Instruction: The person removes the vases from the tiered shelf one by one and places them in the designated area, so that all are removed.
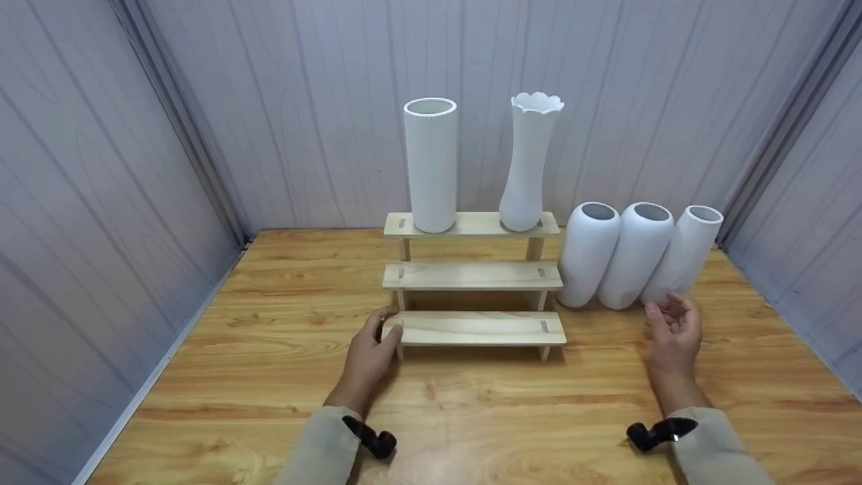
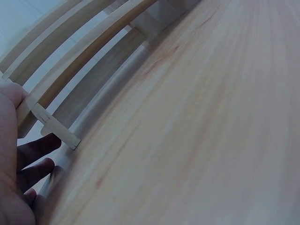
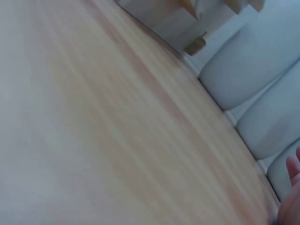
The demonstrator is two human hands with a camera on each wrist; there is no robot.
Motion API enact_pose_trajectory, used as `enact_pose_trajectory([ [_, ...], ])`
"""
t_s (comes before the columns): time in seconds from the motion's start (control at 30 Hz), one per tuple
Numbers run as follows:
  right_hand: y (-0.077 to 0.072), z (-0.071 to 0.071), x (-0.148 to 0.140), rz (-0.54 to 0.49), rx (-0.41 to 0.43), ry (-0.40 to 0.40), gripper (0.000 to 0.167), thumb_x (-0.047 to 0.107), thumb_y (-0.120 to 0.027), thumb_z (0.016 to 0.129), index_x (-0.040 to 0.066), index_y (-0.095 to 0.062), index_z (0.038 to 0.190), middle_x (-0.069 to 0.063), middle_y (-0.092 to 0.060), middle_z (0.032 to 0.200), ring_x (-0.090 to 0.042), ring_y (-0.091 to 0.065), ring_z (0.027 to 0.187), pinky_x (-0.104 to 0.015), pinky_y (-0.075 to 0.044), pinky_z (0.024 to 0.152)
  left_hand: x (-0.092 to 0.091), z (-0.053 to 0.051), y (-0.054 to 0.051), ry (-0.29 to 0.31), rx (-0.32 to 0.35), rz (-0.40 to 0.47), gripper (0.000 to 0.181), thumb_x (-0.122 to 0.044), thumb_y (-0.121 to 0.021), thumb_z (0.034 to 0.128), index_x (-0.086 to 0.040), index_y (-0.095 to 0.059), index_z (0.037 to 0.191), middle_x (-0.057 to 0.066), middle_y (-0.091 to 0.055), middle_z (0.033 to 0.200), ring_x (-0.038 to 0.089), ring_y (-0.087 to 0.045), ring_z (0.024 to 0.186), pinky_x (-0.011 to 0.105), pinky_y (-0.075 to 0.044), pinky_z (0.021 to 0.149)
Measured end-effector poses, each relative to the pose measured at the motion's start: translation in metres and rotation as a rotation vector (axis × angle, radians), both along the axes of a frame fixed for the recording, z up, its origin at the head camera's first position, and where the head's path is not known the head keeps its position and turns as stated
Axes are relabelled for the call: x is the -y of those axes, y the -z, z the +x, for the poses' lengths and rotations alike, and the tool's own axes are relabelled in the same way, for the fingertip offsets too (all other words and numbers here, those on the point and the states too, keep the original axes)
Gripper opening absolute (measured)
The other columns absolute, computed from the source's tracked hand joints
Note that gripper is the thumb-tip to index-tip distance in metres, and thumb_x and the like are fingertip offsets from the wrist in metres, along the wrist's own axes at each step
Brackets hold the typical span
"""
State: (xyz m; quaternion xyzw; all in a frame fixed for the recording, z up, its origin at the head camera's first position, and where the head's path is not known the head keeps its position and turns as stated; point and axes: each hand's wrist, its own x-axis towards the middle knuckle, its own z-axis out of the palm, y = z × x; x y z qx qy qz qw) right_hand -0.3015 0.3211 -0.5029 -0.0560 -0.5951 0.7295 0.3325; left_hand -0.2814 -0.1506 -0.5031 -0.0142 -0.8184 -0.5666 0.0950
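Observation:
A three-step wooden display stand (image 1: 471,276) stands on the table. My left hand (image 1: 370,347) holds the left end of its lowest step, thumb on the near side and index finger behind. In the left wrist view the other fingers (image 2: 35,176) hang beside the stand's leg (image 2: 63,132). My right hand (image 1: 675,340), fingers loosely bent and holding nothing, is at the foot of the rightmost small white vase (image 1: 690,252); whether it touches the vase I cannot tell. Two more rounded white vases, the left one (image 1: 589,259) and the middle one (image 1: 635,259), stand upright beside it.
On the top step stand a tall cylindrical white vase (image 1: 432,172) at left and a scallop-rimmed white vase (image 1: 528,165) at right. Panelled walls (image 1: 323,135) enclose the wooden table (image 1: 283,323) at the back and both sides.

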Motion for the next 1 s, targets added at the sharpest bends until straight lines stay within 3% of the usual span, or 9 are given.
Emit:
enact_pose_trajectory([
  [0.13, 0.0, 0.006, 0.01, 0.014, -0.025, -0.061, 0.036, 0.004, -0.065, 0.095, -0.003, -0.051, 0.128, -0.014, -0.054, 0.112, -0.015, -0.056, 0.09, -0.019, -0.053, 0.071, -0.002, 0.001, 0.001, -0.002, 0.003, -0.017, 0.034, -0.031, -0.06, 0.1022, -0.022, -0.061, 0.135, 0.007, -0.051, 0.15, 0.029, -0.039, 0.145, 0.045, -0.032, 0.118],
  [0.23, 0.0, 0.008, 0.018, 0.018, -0.067, -0.129, 0.035, -0.002, -0.061, 0.096, -0.009, -0.05, 0.128, -0.015, -0.056, 0.108, -0.016, -0.059, 0.089, -0.02, -0.054, 0.073, -0.002, 0.001, 0.001, 0.007, 0.025, -0.025, 0.035, -0.033, -0.058, 0.1028, -0.024, -0.059, 0.136, 0.011, -0.072, 0.115, 0.027, -0.068, 0.104, 0.037, -0.055, 0.088],
  [0.3, -0.001, 0.008, 0.022, 0.034, -0.082, -0.172, 0.033, -0.004, -0.059, 0.096, -0.01, -0.049, 0.128, -0.015, -0.056, 0.107, -0.017, -0.06, 0.091, -0.021, -0.055, 0.075, -0.001, 0.002, 0.0, 0.009, 0.037, -0.027, 0.035, -0.034, -0.058, 0.103, -0.025, -0.058, 0.137, 0.01, -0.073, 0.086, 0.023, -0.065, 0.072, 0.032, -0.052, 0.064],
  [0.33, -0.001, 0.007, 0.024, 0.038, -0.089, -0.191, 0.033, -0.005, -0.058, 0.096, -0.011, -0.049, 0.127, -0.015, -0.057, 0.107, -0.017, -0.061, 0.091, -0.021, -0.055, 0.075, -0.001, 0.001, 0.0, 0.005, 0.042, -0.032, 0.035, -0.034, -0.057, 0.1029, -0.026, -0.058, 0.137, 0.012, -0.07, 0.074, 0.022, -0.062, 0.068, 0.032, -0.049, 0.061],
  [0.53, -0.001, 0.003, 0.026, 0.071, -0.101, -0.262, 0.033, -0.007, -0.056, 0.096, -0.013, -0.048, 0.128, -0.015, -0.059, 0.107, -0.019, -0.063, 0.092, -0.022, -0.056, 0.075, -0.002, -0.001, -0.001, -0.036, 0.021, -0.051, 0.033, -0.033, -0.06, 0.1012, -0.026, -0.06, 0.134, 0.014, -0.072, 0.112, 0.026, -0.064, 0.111, 0.04, -0.048, 0.096],
  [0.57, -0.001, 0.002, 0.025, 0.075, -0.103, -0.273, 0.033, -0.008, -0.055, 0.096, -0.013, -0.048, 0.128, -0.015, -0.059, 0.108, -0.02, -0.063, 0.092, -0.023, -0.057, 0.076, -0.002, -0.002, -0.001, -0.034, 0.019, -0.045, 0.033, -0.032, -0.06, 0.1012, -0.026, -0.06, 0.134, 0.013, -0.072, 0.112, 0.026, -0.068, 0.103, 0.039, -0.05, 0.091],
  [0.67, -0.001, 0.0, 0.025, 0.084, -0.106, -0.298, 0.033, -0.007, -0.056, 0.096, -0.012, -0.048, 0.128, -0.017, -0.06, 0.108, -0.022, -0.064, 0.094, -0.025, -0.058, 0.077, -0.003, -0.003, 0.0, -0.02, 0.02, -0.032, 0.034, -0.033, -0.059, 0.1019, -0.026, -0.059, 0.136, 0.013, -0.07, 0.074, 0.024, -0.063, 0.064, 0.036, -0.049, 0.069],
  [0.73, -0.001, 0.001, 0.025, 0.085, -0.106, -0.316, 0.032, -0.008, -0.056, 0.096, -0.011, -0.049, 0.127, -0.02, -0.059, 0.109, -0.023, -0.064, 0.095, -0.027, -0.058, 0.078, -0.002, -0.003, -0.001, -0.017, 0.022, -0.029, 0.035, -0.032, -0.059, 0.1022, -0.026, -0.058, 0.136, 0.009, -0.065, 0.062, 0.021, -0.059, 0.055, 0.034, -0.047, 0.066],
  [1.0, 0.001, 0.006, 0.033, 0.102, -0.066, -0.387, 0.037, -0.002, -0.057, 0.098, -0.012, -0.045, 0.132, -0.024, -0.056, 0.116, -0.028, -0.064, 0.102, -0.033, -0.059, 0.083, -0.001, 0.001, -0.001, -0.034, 0.034, -0.071, 0.034, -0.034, -0.059, 0.1023, -0.028, -0.059, 0.136, 0.009, -0.07, 0.075, 0.024, -0.064, 0.081, 0.037, -0.047, 0.082],
])
